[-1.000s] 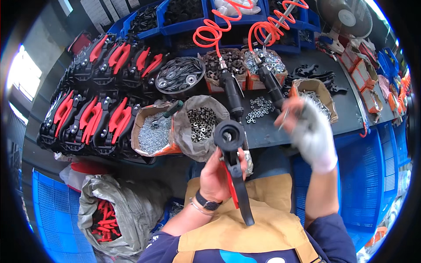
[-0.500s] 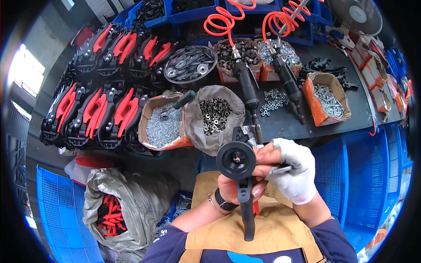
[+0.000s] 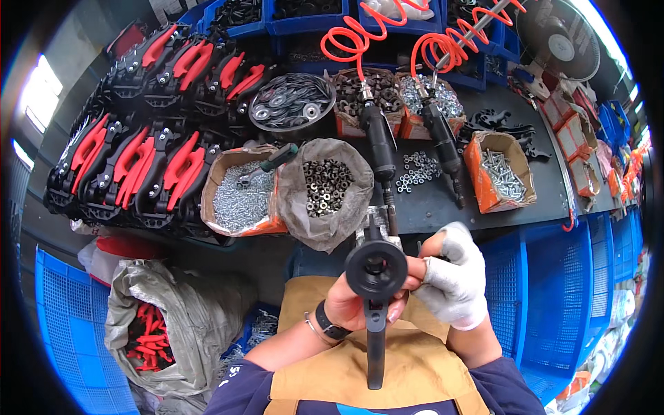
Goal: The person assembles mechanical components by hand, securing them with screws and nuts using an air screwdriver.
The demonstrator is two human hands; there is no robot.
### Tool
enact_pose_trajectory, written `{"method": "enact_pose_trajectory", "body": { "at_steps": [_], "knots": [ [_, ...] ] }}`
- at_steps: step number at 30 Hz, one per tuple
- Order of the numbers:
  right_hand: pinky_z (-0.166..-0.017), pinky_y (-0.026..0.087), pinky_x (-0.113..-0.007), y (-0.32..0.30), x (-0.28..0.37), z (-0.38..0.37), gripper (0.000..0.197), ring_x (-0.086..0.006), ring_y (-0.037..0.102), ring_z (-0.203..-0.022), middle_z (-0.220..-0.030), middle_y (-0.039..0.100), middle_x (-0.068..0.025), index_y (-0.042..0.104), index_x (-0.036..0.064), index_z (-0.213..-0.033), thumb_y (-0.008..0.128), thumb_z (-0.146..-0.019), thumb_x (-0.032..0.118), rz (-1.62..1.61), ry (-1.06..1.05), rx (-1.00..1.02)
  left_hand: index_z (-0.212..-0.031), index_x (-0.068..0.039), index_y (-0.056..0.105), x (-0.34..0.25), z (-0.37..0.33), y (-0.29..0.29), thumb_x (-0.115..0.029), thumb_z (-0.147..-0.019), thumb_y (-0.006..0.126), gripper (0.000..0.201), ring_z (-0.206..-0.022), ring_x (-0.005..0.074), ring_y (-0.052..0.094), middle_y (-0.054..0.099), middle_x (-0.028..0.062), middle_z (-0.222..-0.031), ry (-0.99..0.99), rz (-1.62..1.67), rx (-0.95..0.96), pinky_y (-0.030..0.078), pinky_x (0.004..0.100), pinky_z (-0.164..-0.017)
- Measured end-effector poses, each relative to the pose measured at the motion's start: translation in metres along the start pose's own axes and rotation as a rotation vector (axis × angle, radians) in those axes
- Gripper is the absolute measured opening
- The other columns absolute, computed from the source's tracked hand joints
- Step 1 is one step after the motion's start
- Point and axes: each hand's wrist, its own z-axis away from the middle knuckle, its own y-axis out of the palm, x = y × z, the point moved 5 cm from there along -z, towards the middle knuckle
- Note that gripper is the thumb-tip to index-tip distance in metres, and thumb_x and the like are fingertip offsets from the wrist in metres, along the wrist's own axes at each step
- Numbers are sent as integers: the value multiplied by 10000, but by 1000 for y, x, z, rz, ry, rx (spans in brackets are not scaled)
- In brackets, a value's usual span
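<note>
While the left hand (image 3: pixel 346 306) keeps its grip closed around a black ring-headed part (image 3: pixel 375 319) just off the worktop (image 3: pixel 430 200)'s front edge, the white-gloved right hand (image 3: pixel 453 280) has fingers at that part's right side; whether it grasps anything, I cannot tell. Near the edge stands a screw-filled carton (image 3: pixel 482 181).

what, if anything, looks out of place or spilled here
Loose silver nuts lie scattered on the dark bench by the two black drivers, outside any box, though that may be deliberate. Also, the right hand wears a white glove while the left hand is bare.
</note>
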Motion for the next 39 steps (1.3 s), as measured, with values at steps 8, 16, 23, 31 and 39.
{"method": "enact_pose_trajectory", "body": {
  "at_steps": [8,16,23,31,39],
  "knots": [
    [-646,458,-327,16,-29,11,318,-245,556,-685,-812,578,-108,652,44,-1108,670,-801,125,-369,320,35,-1230,-54,475,-25,-4,3,-301,-899,658,452,-1045,259,606,568,139,-1192,263,-627,-184,511,380,-852],
    [-717,499,-357,29,-22,1,455,-305,609,-813,-940,611,-132,598,61,-1220,703,-805,218,-432,274,224,-1194,-91,539,-50,-7,42,-633,-785,627,684,-1349,304,368,419,95,-1403,464,-752,-231,267,498,-1133],
    [-836,502,-428,24,-206,-46,731,-369,585,-968,-1180,513,-216,373,13,-1379,701,-794,304,925,535,-14,-1329,-38,428,-60,-2,40,-477,-916,551,615,-1083,262,579,533,88,-1256,566,-764,-417,495,435,-930],
    [-620,518,-309,-39,-126,-40,744,-176,597,-724,-926,571,-90,350,58,-1417,690,-760,135,53,425,-636,-1193,6,521,-62,3,20,-100,-864,662,373,-838,146,630,656,101,-948,398,-1274,-626,522,299,-773],
    [-737,573,-336,-61,-23,-26,651,-281,513,-1103,-1220,509,-152,372,-12,-1374,680,-807,75,-1087,-25,-703,-1095,-41,608,-49,-28,35,-184,-795,726,353,-850,314,631,614,140,-985,411,-2006,-537,502,380,-769]
  ]
}}
